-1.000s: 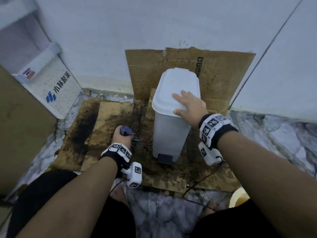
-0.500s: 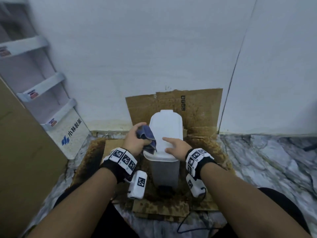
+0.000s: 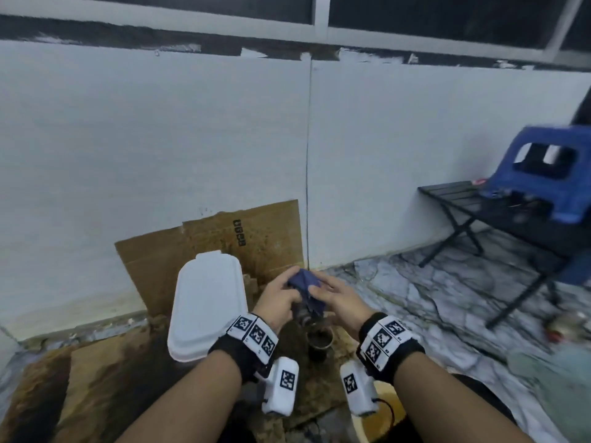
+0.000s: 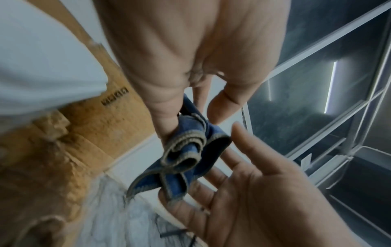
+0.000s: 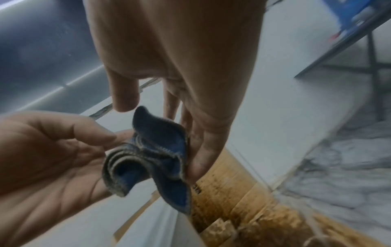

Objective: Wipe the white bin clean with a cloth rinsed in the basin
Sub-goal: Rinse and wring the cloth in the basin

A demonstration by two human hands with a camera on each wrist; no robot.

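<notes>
The white bin (image 3: pixel 208 305) stands lid shut on wet cardboard, left of both hands. A crumpled blue cloth (image 3: pixel 305 282) with a pale hem hangs in the air to the right of the bin. My left hand (image 3: pixel 289 287) pinches the cloth (image 4: pixel 186 155) between thumb and fingers. My right hand (image 3: pixel 321 287) lies against the cloth (image 5: pixel 160 150) from the other side, its fingers (image 5: pixel 201 150) straight and its thumb just clear. A pale yellow basin rim (image 3: pixel 383 410) shows between my forearms, mostly hidden.
Stained cardboard (image 3: pixel 224 244) leans on the white wall and covers the floor under the bin. A small dark pot (image 3: pixel 319 342) sits below my hands. At the right a black folding bench (image 3: pixel 499 212) carries a blue stool (image 3: pixel 543 171). The floor is marble.
My left hand carried the cloth from beside the bin, over the lid, to the right of the bin. My right hand left the lid and met the cloth. The view rose and turned right.
</notes>
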